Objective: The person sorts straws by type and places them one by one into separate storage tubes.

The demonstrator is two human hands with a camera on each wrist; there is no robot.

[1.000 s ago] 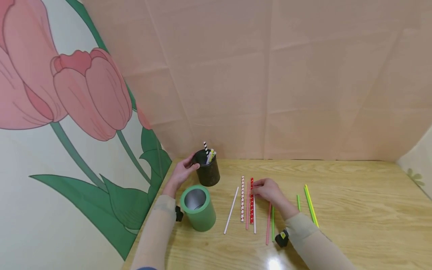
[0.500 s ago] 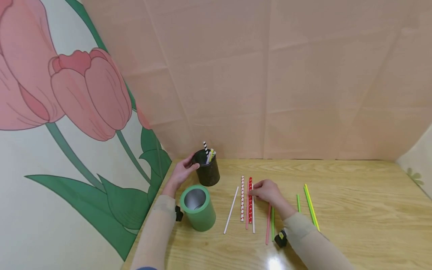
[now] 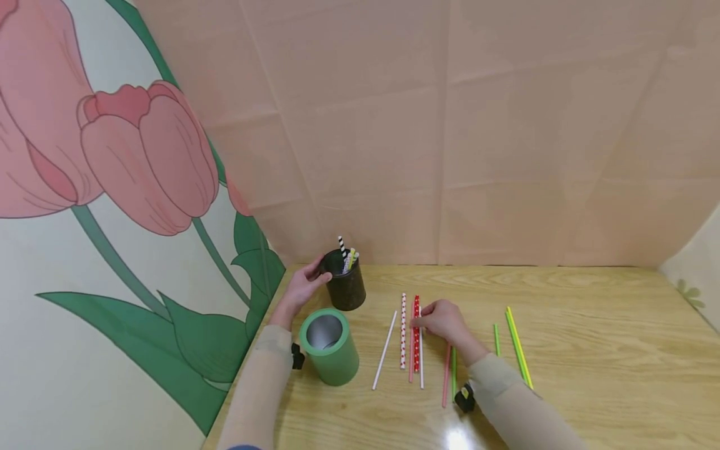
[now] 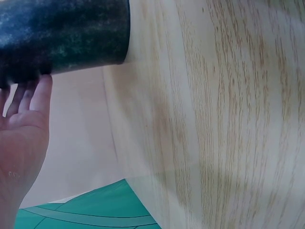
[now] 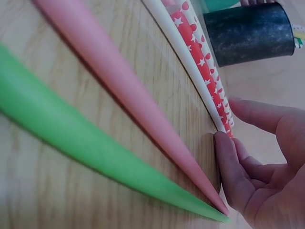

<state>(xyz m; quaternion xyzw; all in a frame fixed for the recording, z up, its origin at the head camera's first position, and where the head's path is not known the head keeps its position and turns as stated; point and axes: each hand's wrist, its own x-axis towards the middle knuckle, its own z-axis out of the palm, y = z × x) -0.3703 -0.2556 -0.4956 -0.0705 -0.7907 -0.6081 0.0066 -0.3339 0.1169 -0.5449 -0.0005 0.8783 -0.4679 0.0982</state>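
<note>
My left hand (image 3: 300,291) holds a dark cylindrical cup (image 3: 347,294) at the back left, thumb over its rim and fingers against its side. Patterned paper straws (image 3: 349,259) stand in the cup. Mid-table, my right hand (image 3: 444,319) pinches at a red straw with white stars (image 3: 417,357), thumb and fingertips on either side in the right wrist view. Close along the red straw lie a plain white straw (image 3: 422,369), a pink straw (image 3: 411,369) and a white straw with red spots (image 3: 403,337). The hand hides part of this bunch.
A green round container (image 3: 332,356) with a metal inside stands in front of the dark cup. Another white straw (image 3: 384,350) lies slanted beside it. Near the right forearm are a pink straw (image 3: 446,375), green straws (image 3: 497,337) and a yellow straw (image 3: 520,347).
My right hand has shifted slightly left, and the red straw and the white one beside it have moved a little left too. The left hand stays on the cup.
</note>
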